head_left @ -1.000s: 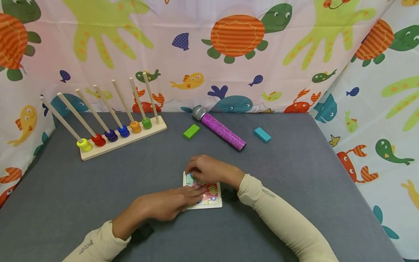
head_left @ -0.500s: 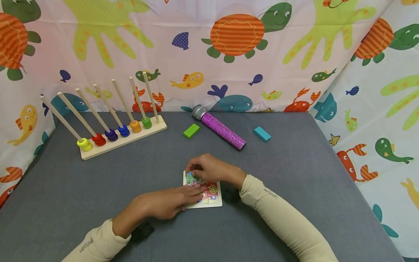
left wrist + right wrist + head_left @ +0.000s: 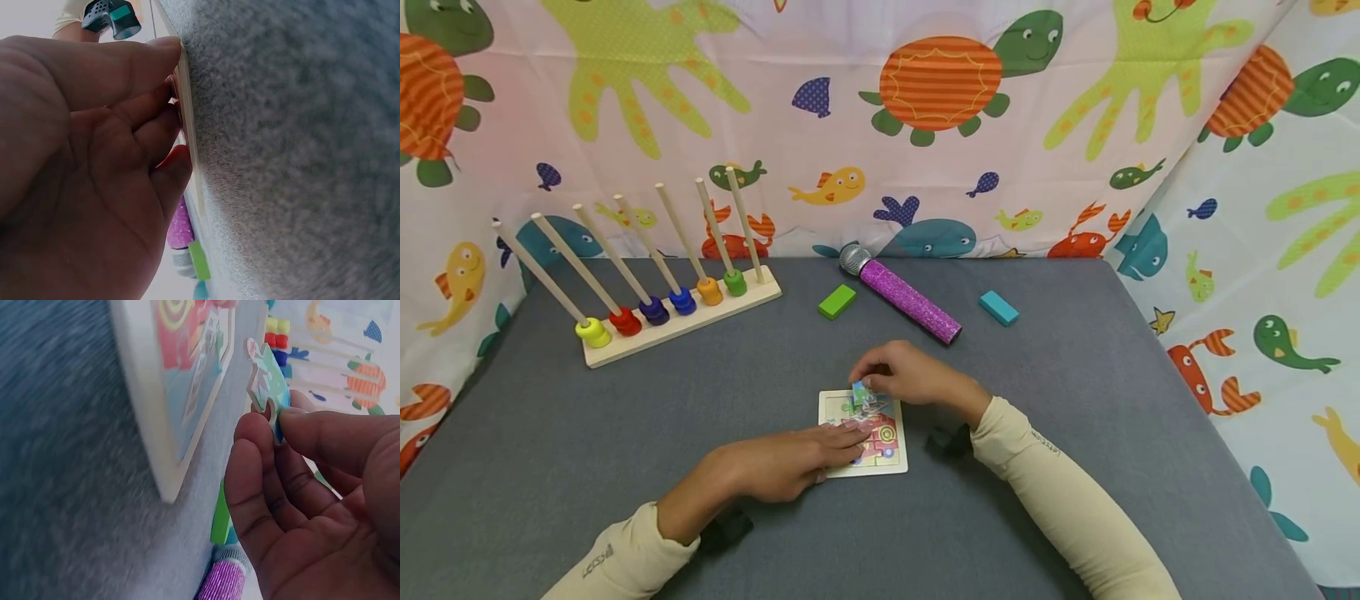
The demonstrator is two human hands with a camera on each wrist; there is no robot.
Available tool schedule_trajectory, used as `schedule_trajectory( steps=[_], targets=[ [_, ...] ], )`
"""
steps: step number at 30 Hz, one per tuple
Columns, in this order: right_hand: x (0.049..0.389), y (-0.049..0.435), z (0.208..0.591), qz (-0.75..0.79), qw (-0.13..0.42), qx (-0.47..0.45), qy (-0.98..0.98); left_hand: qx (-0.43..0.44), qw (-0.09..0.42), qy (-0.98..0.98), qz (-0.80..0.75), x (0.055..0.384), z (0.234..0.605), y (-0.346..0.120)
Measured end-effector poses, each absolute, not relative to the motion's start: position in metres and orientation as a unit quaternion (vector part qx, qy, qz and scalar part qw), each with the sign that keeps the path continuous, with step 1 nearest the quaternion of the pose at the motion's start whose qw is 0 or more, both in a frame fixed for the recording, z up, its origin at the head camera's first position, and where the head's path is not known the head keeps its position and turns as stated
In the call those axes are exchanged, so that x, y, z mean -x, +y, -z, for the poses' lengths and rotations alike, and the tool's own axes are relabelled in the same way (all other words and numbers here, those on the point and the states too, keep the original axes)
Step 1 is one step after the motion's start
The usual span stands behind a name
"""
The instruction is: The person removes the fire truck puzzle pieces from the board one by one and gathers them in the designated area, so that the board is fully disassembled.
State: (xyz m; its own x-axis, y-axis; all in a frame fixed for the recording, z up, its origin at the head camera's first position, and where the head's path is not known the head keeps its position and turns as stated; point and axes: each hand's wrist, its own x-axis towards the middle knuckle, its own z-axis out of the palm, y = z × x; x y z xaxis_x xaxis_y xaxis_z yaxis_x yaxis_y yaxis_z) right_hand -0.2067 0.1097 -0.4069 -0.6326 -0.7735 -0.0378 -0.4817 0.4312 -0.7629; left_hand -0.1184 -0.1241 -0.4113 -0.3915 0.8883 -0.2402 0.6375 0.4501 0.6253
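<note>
A small wooden jigsaw board [image 3: 891, 472] with a pale frame and a red vehicle picture lies on the grey table. My left hand [image 3: 782, 462] rests on its lower left part with straight fingers; in the left wrist view the thumb [image 3: 165, 53] touches the board's edge. Between the thumb and fingers of my right hand [image 3: 917, 375] is a blue-green puzzle piece [image 3: 269, 378], pinched and tilted just above the board's top edge. Bare wood shows in the board's upper left corner. My left fingers hide part of the picture.
Beyond the board lie a green block [image 3: 837, 302], a purple glitter microphone [image 3: 910, 300] and a blue block [image 3: 998, 307]. A wooden peg stand [image 3: 685, 323] with coloured rings stands at the back left. A patterned cloth [image 3: 820, 50] hangs behind the table.
My right hand has lifted the puzzle piece out of the board's upper left corner and moved it to the right, baring pale wood there. The left hand has stayed put.
</note>
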Motion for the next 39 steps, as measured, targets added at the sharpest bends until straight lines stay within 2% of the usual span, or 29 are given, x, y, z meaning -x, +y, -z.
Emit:
schedule_trajectory(
  steps=[8, 15, 25, 33, 39],
  targets=[
    [0.209, 0.125, 0.407, 0.379, 0.189, 0.356, 0.833, -0.476, 0.278, 0.805, -0.221, 0.118, 0.411, -0.123],
    [0.21, 0.144, 0.402, 0.37, 0.158, 0.341, 0.849, -0.473, 0.274, 0.807, -0.222, 0.118, 0.412, -0.122],
    [0.213, 0.169, 0.401, 0.385, 0.169, 0.332, 0.844, -0.476, 0.27, 0.805, -0.229, 0.116, 0.411, -0.124],
    [0.216, 0.177, 0.405, 0.368, 0.132, 0.327, 0.861, -0.471, 0.265, 0.81, -0.228, 0.115, 0.412, -0.124],
    [0.217, 0.178, 0.413, 0.361, 0.134, 0.325, 0.864, -0.472, 0.262, 0.811, -0.226, 0.114, 0.414, -0.125]
  ],
)
